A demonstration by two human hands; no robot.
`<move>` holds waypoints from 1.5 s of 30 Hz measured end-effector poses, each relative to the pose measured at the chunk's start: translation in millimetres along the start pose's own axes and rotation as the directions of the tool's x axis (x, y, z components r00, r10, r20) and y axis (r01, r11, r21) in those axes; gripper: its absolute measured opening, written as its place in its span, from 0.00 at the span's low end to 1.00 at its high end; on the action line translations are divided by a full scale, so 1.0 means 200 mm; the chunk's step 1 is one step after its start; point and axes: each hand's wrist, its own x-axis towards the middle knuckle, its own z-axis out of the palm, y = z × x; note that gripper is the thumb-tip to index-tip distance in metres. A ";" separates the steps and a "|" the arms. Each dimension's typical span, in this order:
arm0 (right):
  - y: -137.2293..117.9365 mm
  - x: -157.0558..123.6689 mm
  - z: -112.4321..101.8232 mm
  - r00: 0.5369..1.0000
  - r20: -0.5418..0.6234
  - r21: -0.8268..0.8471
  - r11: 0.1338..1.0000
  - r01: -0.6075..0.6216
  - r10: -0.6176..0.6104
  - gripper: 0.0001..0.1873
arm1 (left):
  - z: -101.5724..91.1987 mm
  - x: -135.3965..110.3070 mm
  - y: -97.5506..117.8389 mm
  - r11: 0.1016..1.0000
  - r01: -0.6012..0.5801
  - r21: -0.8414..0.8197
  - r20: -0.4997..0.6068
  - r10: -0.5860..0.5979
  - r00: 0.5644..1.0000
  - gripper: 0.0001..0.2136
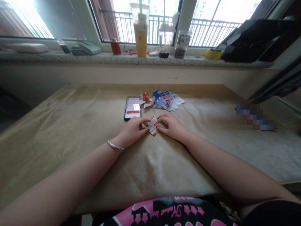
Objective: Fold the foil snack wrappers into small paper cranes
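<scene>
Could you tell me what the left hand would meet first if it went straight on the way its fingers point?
The folded paper piece, which the left hand is pinching at its near edge; just beyond it, seemingly, the right hand.

We are pinching a folded paper (153, 125) between left hand (132, 130) and right hand (171, 126), just beside the phone (133, 111).

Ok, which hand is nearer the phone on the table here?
Left. The left hand lies just in front of the phone, gripping the folded paper; the right hand holds that paper's other side, farther to the right.
</scene>
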 end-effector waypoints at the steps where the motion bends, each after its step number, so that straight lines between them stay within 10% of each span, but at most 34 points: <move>1: 0.00 0.00 0.00 1.000 -0.009 0.015 1.000 0.011 -0.011 0.10 | 0.00 0.00 0.00 1.000 -0.001 -0.015 -0.001 0.001 1.000 0.12; 23: 0.00 0.06 -0.07 0.961 0.130 -0.043 0.967 0.250 -0.243 0.11 | 0.03 0.06 -0.08 0.941 -0.270 0.205 0.048 0.266 0.963 0.08; 45: -0.13 0.01 -0.12 0.956 0.250 -0.349 0.906 0.240 -0.157 0.15 | -0.02 0.03 -0.02 0.850 -0.362 0.383 0.164 0.323 0.932 0.12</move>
